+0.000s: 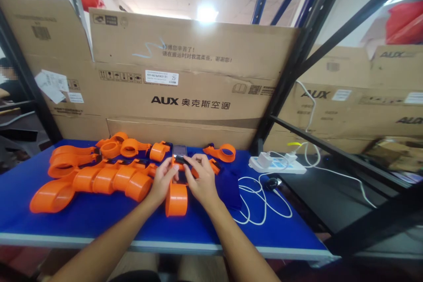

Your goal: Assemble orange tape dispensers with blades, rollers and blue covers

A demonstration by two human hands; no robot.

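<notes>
An orange plastic piece with a wide ring and a dark end is between my hands, its ring hanging toward me. My left hand grips it from the left, fingers closed near the dark end. My right hand pinches the same end from the right. Just behind the fingers is a small grey rectangular object, partly hidden. Several similar orange pieces lie in rows on my left. Another orange piece lies behind my right hand, and one more is partly covered by it.
The blue table has a cardboard panel standing along its back. To the right are a white power strip, loose white cable, a small black object and dark blue cloth. Black rack posts rise beside it. Someone sits at far left.
</notes>
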